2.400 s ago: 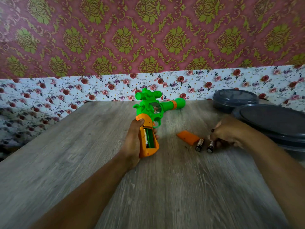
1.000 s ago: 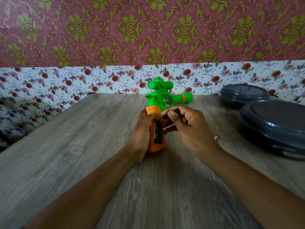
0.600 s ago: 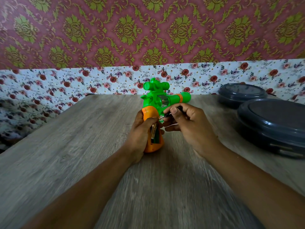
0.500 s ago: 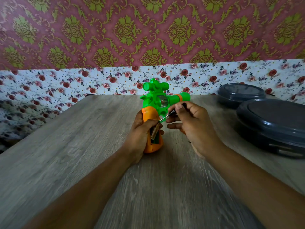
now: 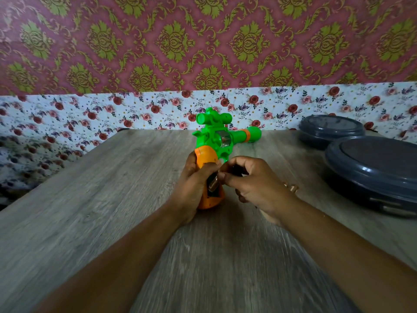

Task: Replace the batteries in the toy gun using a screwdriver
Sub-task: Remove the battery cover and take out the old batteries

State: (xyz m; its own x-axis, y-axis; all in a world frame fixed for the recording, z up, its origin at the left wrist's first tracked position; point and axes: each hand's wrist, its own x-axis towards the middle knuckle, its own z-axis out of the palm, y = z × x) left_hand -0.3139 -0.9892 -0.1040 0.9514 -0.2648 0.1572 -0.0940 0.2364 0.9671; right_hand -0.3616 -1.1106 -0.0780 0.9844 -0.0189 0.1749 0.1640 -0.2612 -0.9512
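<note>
Your table (image 5: 94,222) is a grey wood-grain top, and it looks smooth, so I think small round things can roll on it. Behind it the wall carries white paper with roses below and a red and gold pattern above. At your right two dark round lidded containers (image 5: 372,170) stand on the table, near the work but apart from it.

The toy gun (image 5: 216,141) stands in the middle of the table, the orange grip down and toward you, the green barrel pointing right. It is hollow plastic, so I judge it light and stiff, a little slippery, and easy to crack at the thin edges of the open compartment. Hold it around the grip, as you do now, not at the barrel.

Your left hand (image 5: 191,186) wraps the grip from the left side, thumb across the front. Your right hand (image 5: 255,186) has curled fingers that pinch a battery (image 5: 213,182), which sits tilted, half out of the compartment. Something dark is also inside this hand; I cannot tell what it is. The battery is hard, smooth and small, so take it at the free end
</note>
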